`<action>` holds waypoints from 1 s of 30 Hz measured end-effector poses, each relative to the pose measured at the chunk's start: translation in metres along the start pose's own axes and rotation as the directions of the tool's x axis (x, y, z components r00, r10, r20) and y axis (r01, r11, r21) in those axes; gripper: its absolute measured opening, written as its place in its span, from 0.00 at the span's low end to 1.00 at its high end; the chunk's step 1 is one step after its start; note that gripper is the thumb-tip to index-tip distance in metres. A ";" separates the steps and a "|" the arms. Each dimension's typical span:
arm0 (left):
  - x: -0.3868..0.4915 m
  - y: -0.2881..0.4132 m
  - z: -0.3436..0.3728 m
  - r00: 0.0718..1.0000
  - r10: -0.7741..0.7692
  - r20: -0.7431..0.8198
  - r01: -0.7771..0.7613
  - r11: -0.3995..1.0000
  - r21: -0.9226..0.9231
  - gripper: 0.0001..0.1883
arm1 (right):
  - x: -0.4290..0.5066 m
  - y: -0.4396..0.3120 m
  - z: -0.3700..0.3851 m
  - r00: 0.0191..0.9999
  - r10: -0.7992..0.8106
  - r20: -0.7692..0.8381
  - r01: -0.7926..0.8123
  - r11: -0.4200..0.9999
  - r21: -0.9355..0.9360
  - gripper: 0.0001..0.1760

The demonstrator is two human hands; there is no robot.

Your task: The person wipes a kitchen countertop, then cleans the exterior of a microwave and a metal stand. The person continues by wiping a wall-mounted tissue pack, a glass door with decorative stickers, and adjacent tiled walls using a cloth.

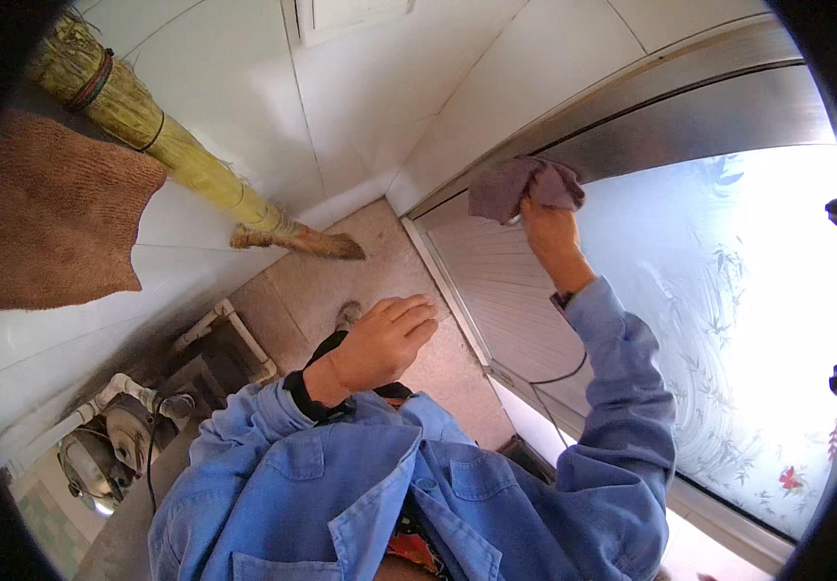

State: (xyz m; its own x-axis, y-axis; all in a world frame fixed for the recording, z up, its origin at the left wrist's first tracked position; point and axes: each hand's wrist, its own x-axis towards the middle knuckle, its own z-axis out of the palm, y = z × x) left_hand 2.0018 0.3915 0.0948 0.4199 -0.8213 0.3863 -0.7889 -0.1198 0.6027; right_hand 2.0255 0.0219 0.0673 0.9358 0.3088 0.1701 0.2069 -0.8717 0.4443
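Observation:
My right hand (551,236) grips a mauve cloth (506,192) and presses it against the metal frame (600,156) of a door. Beside it is the door's frosted glass pane (680,290), printed with bamboo leaves and a small red figure. Whitish curved smears show on the pane. The lower door panel (491,283) is ribbed and pale. My left hand (378,345) hovers in front of my body with its back towards me. Its fingers lie together, slightly bent, and its palm side is hidden; nothing shows in it.
A straw broom (200,174) leans along the white tiled wall (237,94) at left, near a hanging brown towel (62,210). White pipes (99,403) and metal pots (91,461) are at lower left. A thin cable (553,417) hangs by the door above the floor (382,225).

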 end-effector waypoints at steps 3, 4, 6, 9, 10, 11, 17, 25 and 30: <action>0.003 -0.003 0.003 1.000 0.015 0.012 -0.015 0.999 -0.033 0.16 | 0.030 -0.011 0.008 0.996 0.022 0.084 -0.019 0.999 -0.041 0.16; 0.004 -0.005 0.003 1.000 0.026 0.014 -0.026 0.999 -0.019 0.17 | 0.032 -0.009 0.004 0.990 0.021 0.136 -0.015 0.999 -0.041 0.15; 0.006 -0.008 0.005 0.999 0.034 0.026 -0.034 0.999 -0.009 0.18 | 0.030 -0.002 -0.011 0.984 0.047 0.170 -0.060 0.995 0.073 0.16; 0.006 -0.014 0.006 0.999 0.039 0.014 -0.039 0.999 0.006 0.19 | 0.013 0.015 -0.035 0.976 -0.049 0.212 0.070 0.993 -0.093 0.17; 0.006 -0.016 0.007 1.000 0.025 0.018 -0.025 1.000 0.004 0.19 | 0.010 0.017 -0.037 0.947 -0.048 0.319 0.084 0.991 -0.100 0.13; 0.005 -0.017 0.007 1.000 0.011 0.024 -0.011 1.000 -0.002 0.20 | 0.012 0.017 -0.034 0.981 -0.067 0.183 0.076 0.996 -0.047 0.12; 0.003 -0.015 0.010 0.999 -0.007 0.054 0.007 1.000 -0.005 0.20 | 0.053 -0.003 0.005 0.980 -0.090 0.180 0.083 0.996 0.045 0.07; 0.001 -0.025 0.006 0.998 -0.067 0.008 0.067 0.998 0.008 0.19 | 0.034 0.020 -0.028 0.939 -0.049 0.341 0.056 0.998 -0.009 0.12; 0.000 -0.024 0.006 0.994 -0.087 0.062 0.088 0.996 0.001 0.18 | 0.049 0.004 0.009 0.913 -0.121 0.390 0.083 0.990 0.112 0.11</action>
State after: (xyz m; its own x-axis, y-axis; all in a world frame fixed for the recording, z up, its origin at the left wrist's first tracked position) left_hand 2.0180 0.3906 0.0762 0.4587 -0.8405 0.2883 -0.7495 -0.1918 0.6336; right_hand 2.0745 0.0297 0.0695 0.9406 0.2387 -0.2412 0.3145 -0.8803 0.3551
